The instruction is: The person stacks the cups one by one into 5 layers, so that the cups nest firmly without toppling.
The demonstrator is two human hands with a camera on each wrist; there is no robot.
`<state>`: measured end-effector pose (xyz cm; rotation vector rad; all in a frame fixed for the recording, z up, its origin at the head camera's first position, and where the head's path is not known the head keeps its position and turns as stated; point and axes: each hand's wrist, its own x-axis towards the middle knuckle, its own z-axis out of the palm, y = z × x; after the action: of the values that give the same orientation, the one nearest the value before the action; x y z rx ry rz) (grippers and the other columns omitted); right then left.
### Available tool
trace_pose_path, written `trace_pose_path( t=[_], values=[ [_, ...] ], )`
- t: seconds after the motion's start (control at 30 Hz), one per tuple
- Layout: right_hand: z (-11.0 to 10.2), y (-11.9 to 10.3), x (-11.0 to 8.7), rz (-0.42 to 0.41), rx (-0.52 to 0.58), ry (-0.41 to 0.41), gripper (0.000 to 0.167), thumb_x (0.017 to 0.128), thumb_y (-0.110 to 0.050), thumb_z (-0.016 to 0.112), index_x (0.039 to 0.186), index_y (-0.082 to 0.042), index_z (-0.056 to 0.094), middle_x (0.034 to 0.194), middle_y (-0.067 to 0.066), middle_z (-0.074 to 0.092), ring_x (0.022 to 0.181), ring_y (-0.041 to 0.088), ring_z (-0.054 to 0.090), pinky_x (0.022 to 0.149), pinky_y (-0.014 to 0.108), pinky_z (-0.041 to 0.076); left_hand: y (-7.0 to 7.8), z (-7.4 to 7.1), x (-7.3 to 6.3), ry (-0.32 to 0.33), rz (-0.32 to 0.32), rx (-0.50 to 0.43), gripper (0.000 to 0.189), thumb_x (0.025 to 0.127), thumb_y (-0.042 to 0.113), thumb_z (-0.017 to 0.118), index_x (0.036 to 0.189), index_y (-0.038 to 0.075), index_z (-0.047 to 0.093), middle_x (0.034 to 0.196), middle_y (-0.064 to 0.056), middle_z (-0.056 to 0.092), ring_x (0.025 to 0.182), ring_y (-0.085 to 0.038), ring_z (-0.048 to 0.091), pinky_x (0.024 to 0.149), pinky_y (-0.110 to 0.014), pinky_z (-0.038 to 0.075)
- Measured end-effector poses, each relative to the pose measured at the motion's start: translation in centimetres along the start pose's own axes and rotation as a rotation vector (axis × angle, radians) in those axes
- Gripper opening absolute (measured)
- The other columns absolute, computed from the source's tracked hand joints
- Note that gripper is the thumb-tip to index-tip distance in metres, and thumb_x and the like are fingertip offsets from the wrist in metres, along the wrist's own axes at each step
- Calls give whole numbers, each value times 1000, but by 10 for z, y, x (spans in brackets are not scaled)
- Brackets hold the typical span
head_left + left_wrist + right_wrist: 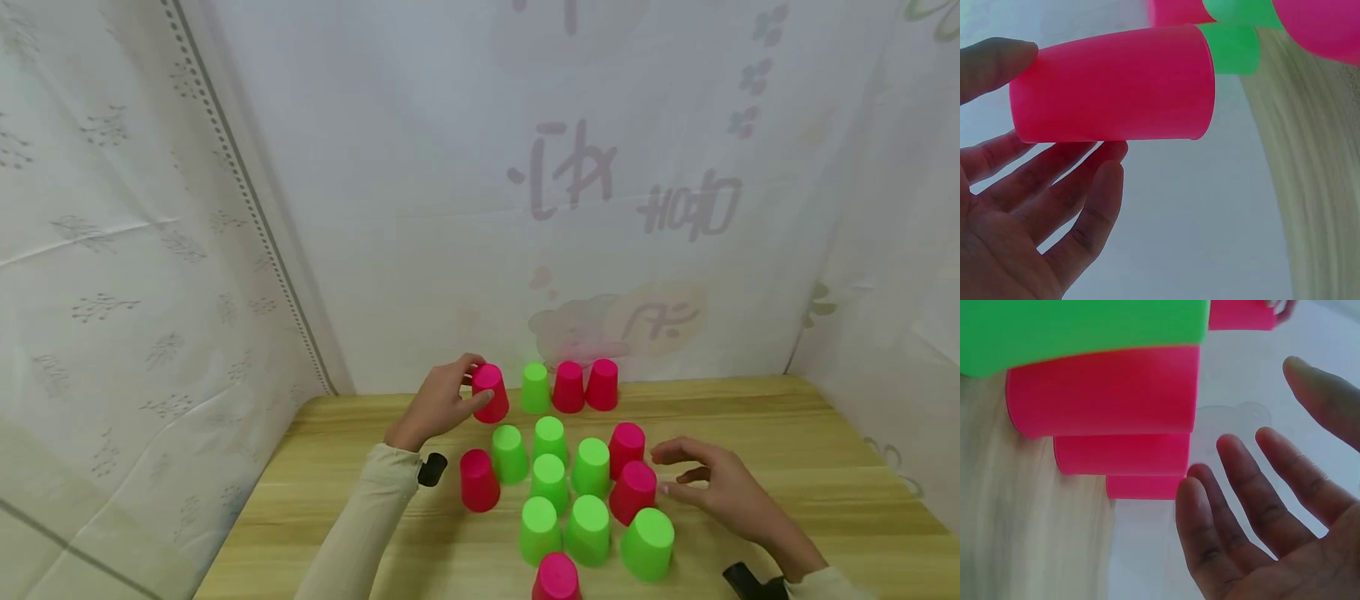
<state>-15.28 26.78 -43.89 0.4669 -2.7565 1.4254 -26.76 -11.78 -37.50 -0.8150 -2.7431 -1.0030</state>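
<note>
My left hand (438, 406) grips a pink cup (491, 393) at the back left of the group, thumb on one side and fingers on the other. In the left wrist view this pink cup (1116, 87) spans the thumb and the fingertips. My right hand (723, 487) holds nothing; its fingers are spread and slightly bent, just right of two pink cups, the front one (633, 493) and the one behind (626, 448). The right wrist view shows the hand (1260, 519) apart from the pink cup (1104, 394) there. All cups stand upside down.
Several green cups (550, 483) stand close together mid-table. A pink cup (479, 481) is at their left, another (557, 577) at the front. Along the back are a green cup (536, 388) and two pink ones (585, 387). Cloth (450, 208) hangs behind the wooden table (750, 408).
</note>
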Motion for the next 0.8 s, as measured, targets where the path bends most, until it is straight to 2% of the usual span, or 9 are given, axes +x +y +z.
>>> trace_pose_path(
  t=[0.17, 0.4, 0.6, 0.8],
  values=[
    [3, 3, -15, 13, 12, -61, 37, 90, -21, 75, 123, -7, 64, 119, 11, 70, 100, -10, 57, 74, 23, 55, -11, 7, 13, -56, -85, -29, 40, 92, 17, 71, 128, 3, 56, 120, -16, 70, 110, -34, 70, 92, -43, 60],
    [5, 8, -26, 30, -1, -177, 48, 87, -30, 78, 127, -10, 62, 125, 12, 68, 105, -11, 57, 76, 22, 55, -26, 18, 29, -112, -184, -14, 39, 92, 16, 72, 126, 4, 58, 117, -16, 71, 110, -33, 69, 89, -41, 60],
    [7, 13, -28, 71, 23, -241, 48, 85, -30, 80, 126, -11, 63, 125, 10, 68, 107, 1, 62, 76, 24, 56, -37, 30, 44, -164, -265, 12, 38, 91, 20, 73, 125, 9, 59, 116, -14, 70, 102, -27, 65, 81, -35, 60],
    [10, 13, -28, 61, 55, -257, 46, 86, -30, 79, 126, -13, 64, 124, 6, 70, 106, -8, 60, 76, 24, 56, -42, 38, 54, -194, -314, 33, 39, 90, 19, 74, 124, 8, 60, 106, -13, 72, 88, -22, 65, 74, -31, 57]
  ],
)
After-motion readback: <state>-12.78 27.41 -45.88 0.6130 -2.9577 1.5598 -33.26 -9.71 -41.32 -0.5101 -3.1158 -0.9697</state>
